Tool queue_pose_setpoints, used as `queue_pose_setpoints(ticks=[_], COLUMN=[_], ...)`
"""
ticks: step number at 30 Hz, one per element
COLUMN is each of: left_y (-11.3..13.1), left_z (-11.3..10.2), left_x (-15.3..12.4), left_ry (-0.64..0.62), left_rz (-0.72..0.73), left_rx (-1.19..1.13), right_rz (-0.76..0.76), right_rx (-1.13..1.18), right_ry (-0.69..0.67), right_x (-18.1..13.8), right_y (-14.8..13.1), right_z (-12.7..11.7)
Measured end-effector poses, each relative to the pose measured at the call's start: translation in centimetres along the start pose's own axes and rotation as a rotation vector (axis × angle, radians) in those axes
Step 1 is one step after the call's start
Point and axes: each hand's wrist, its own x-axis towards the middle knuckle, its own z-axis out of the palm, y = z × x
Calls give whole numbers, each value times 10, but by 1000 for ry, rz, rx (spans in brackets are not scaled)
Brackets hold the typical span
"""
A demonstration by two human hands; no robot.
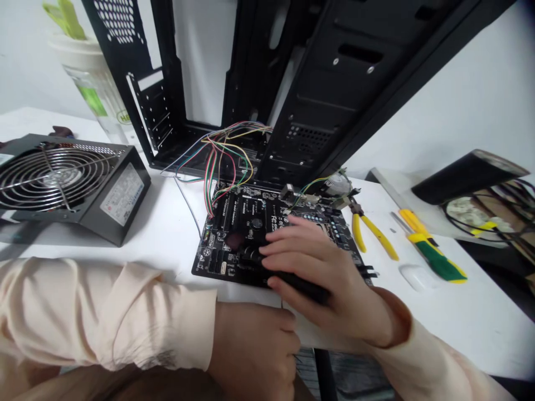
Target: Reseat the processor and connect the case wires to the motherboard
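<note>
A black motherboard lies flat on the white table. My right hand rests on its near right part, fingers curled around a black elongated part at the board's front edge. My left hand is a closed fist at the table's near edge, just below the board; what it holds, if anything, is hidden. Coloured wires run from the open black computer case down to the board.
A power supply with a fan grille sits at the left. Yellow-handled pliers, a yellow and green screwdriver and a small white object lie right of the board. A clear cup stands at back left. Cables and a black object crowd the far right.
</note>
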Motion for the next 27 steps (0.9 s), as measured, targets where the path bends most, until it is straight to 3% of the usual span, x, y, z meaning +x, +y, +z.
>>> queue_pose_setpoints(ticks=[3,8,13,17,19,22,24,27], left_y=[2,5,4,7,9,12,12,12], left_z=[3,4,3,6,8,11,11,11], left_x=[-1,-1,0,-1,-1,-2,-2,-2], left_ry=[15,18,-44,-34,-30,-53,-80,-99], left_rz=[10,-6,42,12,19,47,59,58], left_rx=[30,63,108,146,177,205,211,203], right_rz=[48,60,-15,-90,-111,-75,-18,11], right_rx=[153,41,223,9,-66,61,122,44], right_ry=[-66,79,-24,81,68,18,54,82], right_x=[2,4,4,6,9,16,22,30], right_y=[0,0,-1,-1,-1,0,0,0], right_z=[2,5,7,11,14,15,16,20])
